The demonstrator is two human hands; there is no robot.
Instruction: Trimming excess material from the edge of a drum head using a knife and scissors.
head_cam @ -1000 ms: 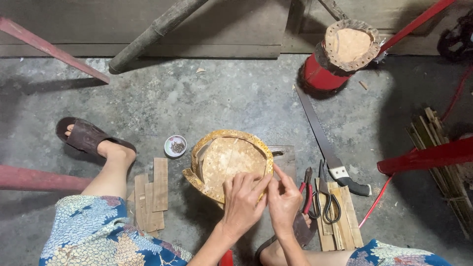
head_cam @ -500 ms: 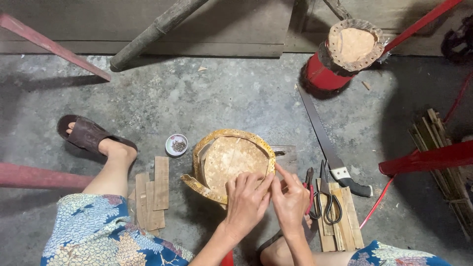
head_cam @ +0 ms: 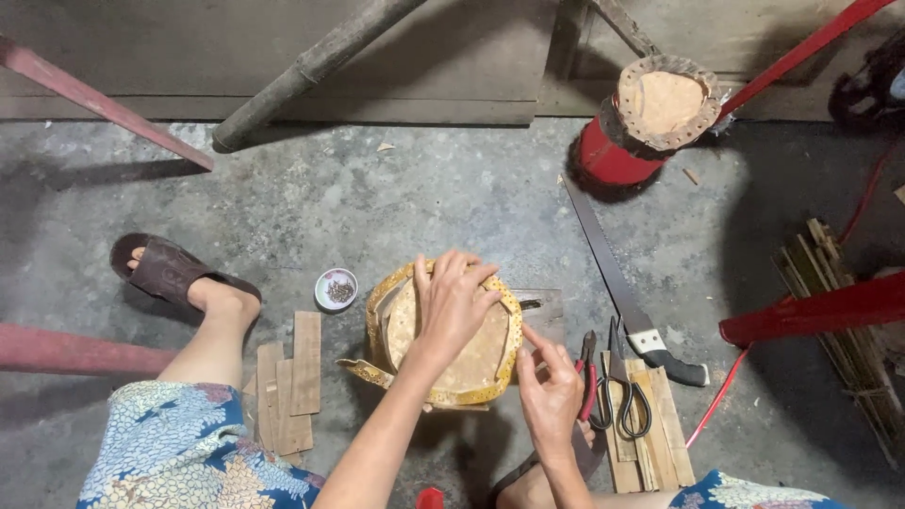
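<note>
Left hand (head_cam: 454, 300) spread flat on one small drum (head_cam: 443, 335) on the floor between the knees; right hand (head_cam: 550, 388) pinching its rim, fingers together; beside: one saw (head_cam: 617, 283), one pliers (head_cam: 588, 377), one scissors (head_cam: 627, 396) (on wood strips), one dish (head_cam: 336, 288)

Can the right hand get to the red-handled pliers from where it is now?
Probably yes. The right hand sits at the drum's edge, and the pliers lie right beside it on the floor, with nothing between them.

One head-worn camera looks steeply down, fairly close, probably from a seated person.
</note>
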